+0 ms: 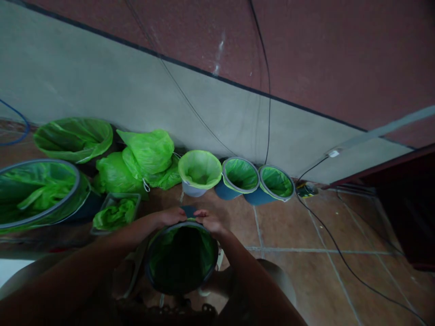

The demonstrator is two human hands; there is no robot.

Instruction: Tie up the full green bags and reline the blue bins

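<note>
A bin (189, 211) with a blue outer wall is tilted toward me between my legs. Inside it, a green bag liner (205, 242) hangs along the walls, and the bottom is too dark to make out. My left hand (172, 216) is closed on the far rim, left of centre. On the same rim, a little to the right, my right hand (210, 221) grips with bent fingers. Both hands hold the bin's edge where the liner meets it; exactly how much of the liner they pinch is hidden.
Along the wall stand a pale lined bin (194, 190), two blue lined bins (227, 192) (255, 196) and stuffed green bags (149, 151). Larger lined bins (76, 179) (98, 156) and a small tray (137, 203) are at left. A black cable (331, 237) crosses the tiled floor at right.
</note>
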